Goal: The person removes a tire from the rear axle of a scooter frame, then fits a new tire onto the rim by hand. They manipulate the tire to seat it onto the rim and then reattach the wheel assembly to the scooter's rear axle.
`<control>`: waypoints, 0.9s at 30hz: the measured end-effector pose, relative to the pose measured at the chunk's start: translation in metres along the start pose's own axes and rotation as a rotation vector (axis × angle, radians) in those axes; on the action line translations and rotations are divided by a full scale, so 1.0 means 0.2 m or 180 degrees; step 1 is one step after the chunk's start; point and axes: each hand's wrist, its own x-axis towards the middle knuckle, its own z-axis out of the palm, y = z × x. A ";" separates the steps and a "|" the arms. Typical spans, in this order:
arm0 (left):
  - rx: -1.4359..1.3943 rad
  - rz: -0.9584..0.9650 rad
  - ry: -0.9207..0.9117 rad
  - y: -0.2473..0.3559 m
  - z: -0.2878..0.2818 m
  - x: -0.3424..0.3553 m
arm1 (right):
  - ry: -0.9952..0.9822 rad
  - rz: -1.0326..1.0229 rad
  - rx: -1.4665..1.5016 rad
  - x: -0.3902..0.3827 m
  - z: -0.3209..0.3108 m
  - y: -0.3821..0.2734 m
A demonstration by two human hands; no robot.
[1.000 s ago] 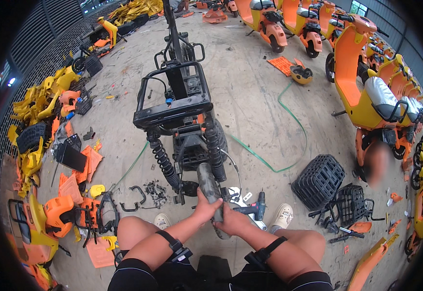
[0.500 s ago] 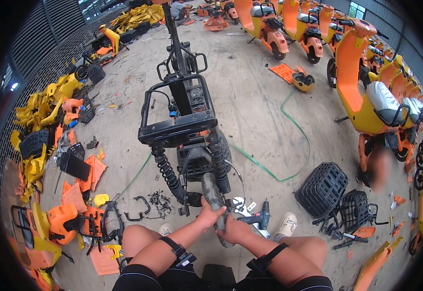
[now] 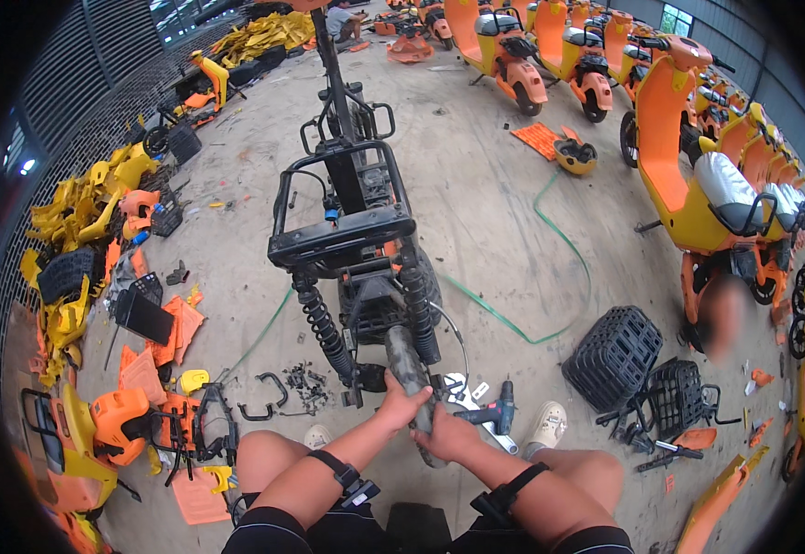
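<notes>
A stripped black scooter frame [image 3: 356, 231] stands in front of me, its rack and two coil-spring shock absorbers [image 3: 322, 323] toward me. Between the shocks, the dark rear wheel [image 3: 404, 358] leans a little and reaches down to my knees. My left hand [image 3: 401, 404] is wrapped on the tyre's left side, thumb on top. My right hand [image 3: 447, 432] grips the same tyre lower down on its right side. The fingertips of both hands are hidden behind the tyre. A cordless drill [image 3: 498, 412] lies on the floor just beyond my right hand.
Black crates [image 3: 613, 358] and loose metal parts lie to the right. A green hose [image 3: 513, 331] crosses the floor beyond the frame. Small fasteners [image 3: 305, 388], orange panels [image 3: 179, 328] and a yellow panel heap [image 3: 98, 198] lie left. Orange-yellow scooters [image 3: 675, 175] line the right; a person [image 3: 340, 20] sits far back.
Both hands keep their grip on the tyre and have shifted only very slightly. The scooter frame appears a few pixels to the right; little else differs.
</notes>
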 end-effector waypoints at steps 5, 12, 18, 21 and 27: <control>-0.0071 -0.0080 0.0059 0.08 0.03 -0.05 | 0.0165 -0.0007 -0.0149 -0.04 0.00 0.02; -0.0190 0.0187 0.0131 0.02 0.04 -0.03 | 0.0307 -0.0141 -0.0252 -0.03 -0.01 0.08; -0.0133 0.0244 0.0190 -0.03 0.04 0.00 | 0.0606 0.0445 0.0084 -0.04 -0.12 0.04; -0.0197 0.0222 0.0110 -0.01 0.04 -0.02 | 0.0487 0.0656 0.0172 -0.03 -0.15 0.04; -0.0430 0.0147 0.0095 -0.07 0.04 0.01 | 0.1440 -0.0373 0.0900 0.10 0.08 0.22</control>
